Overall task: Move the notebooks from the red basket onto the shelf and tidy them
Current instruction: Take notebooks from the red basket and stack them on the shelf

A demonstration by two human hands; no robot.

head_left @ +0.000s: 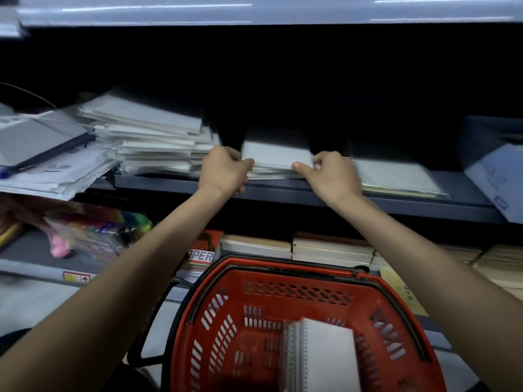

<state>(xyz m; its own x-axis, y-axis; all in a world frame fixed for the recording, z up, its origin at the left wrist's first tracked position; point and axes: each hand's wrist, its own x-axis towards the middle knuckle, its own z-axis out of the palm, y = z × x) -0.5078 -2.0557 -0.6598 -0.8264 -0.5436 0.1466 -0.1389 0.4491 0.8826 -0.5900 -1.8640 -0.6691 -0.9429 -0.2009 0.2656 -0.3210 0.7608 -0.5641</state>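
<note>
A small stack of white spiral notebooks lies on the dark shelf in the middle. My left hand grips the stack's left front corner. My right hand holds its right front corner, thumb on top. The red basket stands below, close to me. Inside it a few white spiral notebooks stand on edge near its front.
A tall, uneven pile of wrapped notebooks sits left of my hands. A flat notebook lies to the right, then a blue-white box. Loose papers overhang at far left. Lower shelf holds book stacks and coloured packs.
</note>
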